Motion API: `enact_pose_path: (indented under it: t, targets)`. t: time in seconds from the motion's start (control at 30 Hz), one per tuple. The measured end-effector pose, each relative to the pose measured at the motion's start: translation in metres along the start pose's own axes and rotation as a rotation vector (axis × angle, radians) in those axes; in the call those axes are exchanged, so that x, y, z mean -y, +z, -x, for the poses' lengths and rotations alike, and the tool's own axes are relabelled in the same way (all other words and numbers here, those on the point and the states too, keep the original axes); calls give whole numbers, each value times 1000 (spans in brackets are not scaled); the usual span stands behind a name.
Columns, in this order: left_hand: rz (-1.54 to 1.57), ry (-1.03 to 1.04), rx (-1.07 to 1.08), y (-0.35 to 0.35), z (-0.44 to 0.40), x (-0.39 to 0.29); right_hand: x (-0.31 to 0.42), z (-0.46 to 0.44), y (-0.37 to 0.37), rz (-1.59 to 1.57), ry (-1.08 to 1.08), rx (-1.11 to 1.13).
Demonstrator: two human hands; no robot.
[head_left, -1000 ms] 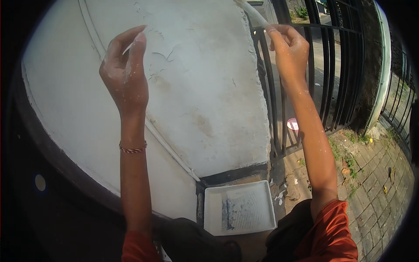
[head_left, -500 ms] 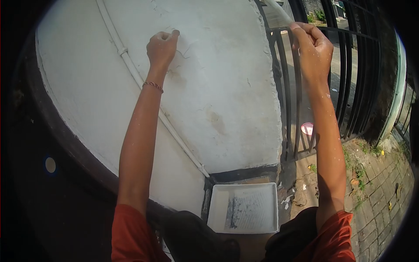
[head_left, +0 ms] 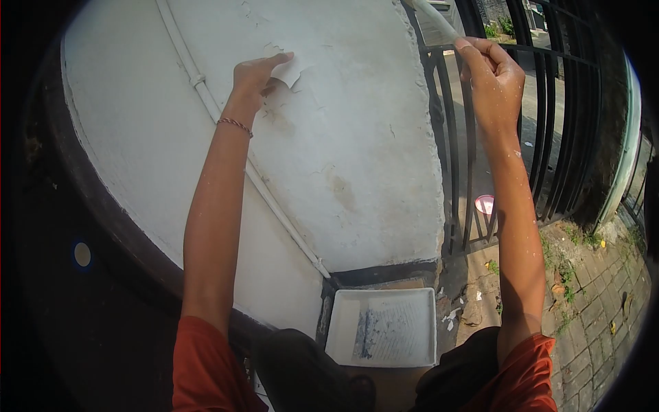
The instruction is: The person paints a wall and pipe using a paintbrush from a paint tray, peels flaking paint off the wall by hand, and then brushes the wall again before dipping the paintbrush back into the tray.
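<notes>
My left hand (head_left: 258,79) is up against the white wall (head_left: 357,130), its fingers closed on a loose white paint flake (head_left: 287,72). Cracks and curled paint edges show on the wall around it. My right hand (head_left: 498,77) is raised beside the wall's rough right edge, thumb and fingers closed round a white pole (head_left: 436,19). The pole's far end runs out of the top of the view. Small white specks dot my right hand and forearm.
A white paint tray (head_left: 347,331) with dark smears lies at the wall's foot between my legs. A thin white pipe (head_left: 280,211) slants down the wall. Black metal bars (head_left: 449,151) stand at right, with a pink round lid (head_left: 484,204) behind them. Brick paving (head_left: 597,329) lies lower right.
My left hand has turned and opened out slightly from a closed fist shape, and a white paint flake now shows in its fingers. The right hand and pole have barely moved.
</notes>
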State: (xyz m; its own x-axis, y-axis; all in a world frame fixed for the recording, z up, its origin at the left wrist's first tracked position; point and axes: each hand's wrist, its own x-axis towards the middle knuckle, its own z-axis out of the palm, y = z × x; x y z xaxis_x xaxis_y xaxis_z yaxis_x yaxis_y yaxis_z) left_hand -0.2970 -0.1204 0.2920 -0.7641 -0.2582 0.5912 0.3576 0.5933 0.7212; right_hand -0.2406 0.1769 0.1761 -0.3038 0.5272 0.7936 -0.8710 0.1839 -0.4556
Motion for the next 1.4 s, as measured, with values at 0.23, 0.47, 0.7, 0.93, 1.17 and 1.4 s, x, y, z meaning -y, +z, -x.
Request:
enact_pose_path:
  t: [0.23,0.47,0.7,0.93,1.17,1.4]
  targets:
    - [343,-96,21,11,5,6,1,0,4,-49,-14,11]
    - [575,-155,-62,32,15,8,3,4,7,-47,-38,15]
    - [595,-223,-83,37,10,1,2,5,11,-46,-18,45]
    - [681,-138,-111,41,19,-1,2,10,12,3,-13,75]
    - [602,56,-224,52,36,0,3,7,9,-9,-26,57]
    - [552,208,-295,62,54,-3,4,5,7,-39,-10,55]
